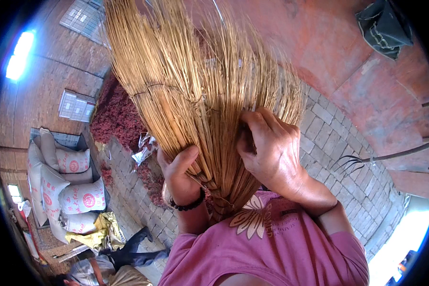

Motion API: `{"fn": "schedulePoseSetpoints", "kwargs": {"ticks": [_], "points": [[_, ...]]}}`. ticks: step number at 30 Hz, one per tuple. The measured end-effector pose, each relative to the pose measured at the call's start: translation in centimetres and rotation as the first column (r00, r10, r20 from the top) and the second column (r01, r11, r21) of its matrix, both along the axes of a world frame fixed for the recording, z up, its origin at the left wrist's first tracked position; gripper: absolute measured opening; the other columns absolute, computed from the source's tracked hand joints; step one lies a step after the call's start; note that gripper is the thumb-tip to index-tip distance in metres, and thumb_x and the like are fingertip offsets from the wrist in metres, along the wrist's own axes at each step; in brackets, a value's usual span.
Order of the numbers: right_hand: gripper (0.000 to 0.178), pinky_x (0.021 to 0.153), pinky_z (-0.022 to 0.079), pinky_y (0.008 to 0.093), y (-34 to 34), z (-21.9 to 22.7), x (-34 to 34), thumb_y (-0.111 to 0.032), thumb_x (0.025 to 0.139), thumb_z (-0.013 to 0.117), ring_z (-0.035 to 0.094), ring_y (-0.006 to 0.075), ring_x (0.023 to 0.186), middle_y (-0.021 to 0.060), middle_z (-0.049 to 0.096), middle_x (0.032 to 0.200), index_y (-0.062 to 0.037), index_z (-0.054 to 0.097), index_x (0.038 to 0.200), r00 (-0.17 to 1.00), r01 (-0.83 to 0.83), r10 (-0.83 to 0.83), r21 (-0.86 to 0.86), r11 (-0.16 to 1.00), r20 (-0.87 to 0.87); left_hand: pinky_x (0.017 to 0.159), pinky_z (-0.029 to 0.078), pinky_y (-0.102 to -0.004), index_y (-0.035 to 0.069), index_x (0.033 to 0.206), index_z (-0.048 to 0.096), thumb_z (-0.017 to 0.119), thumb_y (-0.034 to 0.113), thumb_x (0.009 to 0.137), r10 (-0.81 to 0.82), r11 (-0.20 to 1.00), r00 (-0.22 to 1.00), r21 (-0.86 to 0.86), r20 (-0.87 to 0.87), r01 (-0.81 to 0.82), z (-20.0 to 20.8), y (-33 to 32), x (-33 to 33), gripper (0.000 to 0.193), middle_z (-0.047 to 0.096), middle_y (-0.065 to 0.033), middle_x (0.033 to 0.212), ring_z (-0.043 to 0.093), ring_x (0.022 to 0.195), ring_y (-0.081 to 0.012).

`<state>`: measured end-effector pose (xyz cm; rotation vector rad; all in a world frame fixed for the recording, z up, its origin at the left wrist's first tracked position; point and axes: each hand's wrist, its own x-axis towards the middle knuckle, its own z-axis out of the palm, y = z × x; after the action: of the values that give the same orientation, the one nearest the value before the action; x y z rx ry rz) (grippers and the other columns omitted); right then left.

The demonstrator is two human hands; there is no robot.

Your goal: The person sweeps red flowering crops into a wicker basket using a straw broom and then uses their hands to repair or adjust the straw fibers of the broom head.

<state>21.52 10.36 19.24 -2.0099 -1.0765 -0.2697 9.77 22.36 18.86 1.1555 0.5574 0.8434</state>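
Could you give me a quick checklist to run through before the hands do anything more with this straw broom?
1. Left hand has a grip on the narrow bound end of the broom: ok, thumb wrapped over the straw.
2. Right hand is on the bundle: ok, fingers dig into the straw on its right side.
3. Binding cord across the fan is in place: ok on the left, cannot tell further right.
4. Broom's base is supported: cannot tell, it sits low against the pink shirt.
5. Floor nearby: not ok, red chillies and a foil wrapper lie on the bricks.
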Motion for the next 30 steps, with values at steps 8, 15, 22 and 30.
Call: {"fn": "schedulePoseSetpoints", "kwargs": {"ticks": [8,15,22,30], "points": [[0.026,0.050,0.048,0.0381,0.1,-0.3,0.1,-0.010,0.066,0.062,0.059,0.0257,0.064,0.0096,0.051,0.074,-0.0029,0.053,0.089,0.999,0.010,-0.010,0.000,1.000,0.053,0.102,0.031,-0.0432,-0.001,0.122,0.050,0.069,0.023,0.075,0.336,0.336,0.942,0.934,-0.001,-0.119,1.5,0.0,1.7,0.056,0.036,-0.0208,0.137,0.036,0.126,-0.0342],[0.032,0.052,0.048,0.0382,-0.3,0.2,0.2,-0.009,0.065,0.065,0.060,0.0279,0.064,0.0112,0.054,0.077,-0.0020,0.055,0.094,0.997,-0.059,0.055,0.074,0.996,0.046,0.103,0.021,-0.0554,0.011,0.111,0.062,0.062,0.040,0.077,0.443,0.030,0.867,0.970,-0.229,0.241,3.7,-1.1,1.4,0.045,0.038,-0.0215,0.136,0.030,0.128,-0.0424],[0.036,0.055,0.049,0.0379,-0.7,0.3,0.4,-0.008,0.061,0.068,0.060,0.0295,0.064,0.0111,0.057,0.080,-0.0035,0.057,0.095,0.997,-0.053,0.057,0.058,0.997,-0.055,0.104,0.019,-0.0558,0.005,0.109,0.055,0.064,0.029,0.069,0.392,0.082,0.849,0.933,-0.355,0.352,3.1,-1.4,2.5,0.048,0.040,-0.0157,0.136,0.035,0.127,-0.0382],[0.035,0.056,0.049,0.0375,-0.2,0.4,0.3,-0.007,0.062,0.066,0.059,0.0287,0.065,0.0105,0.056,0.080,-0.0029,0.057,0.095,0.995,-0.091,0.094,0.094,0.991,-0.028,0.103,0.024,-0.0547,0.000,0.108,0.053,0.058,0.028,0.075,0.388,0.078,0.892,0.973,-0.232,0.218,1.5,-1.2,2.7,0.043,0.044,-0.0166,0.132,0.042,0.122,-0.0351]]}}
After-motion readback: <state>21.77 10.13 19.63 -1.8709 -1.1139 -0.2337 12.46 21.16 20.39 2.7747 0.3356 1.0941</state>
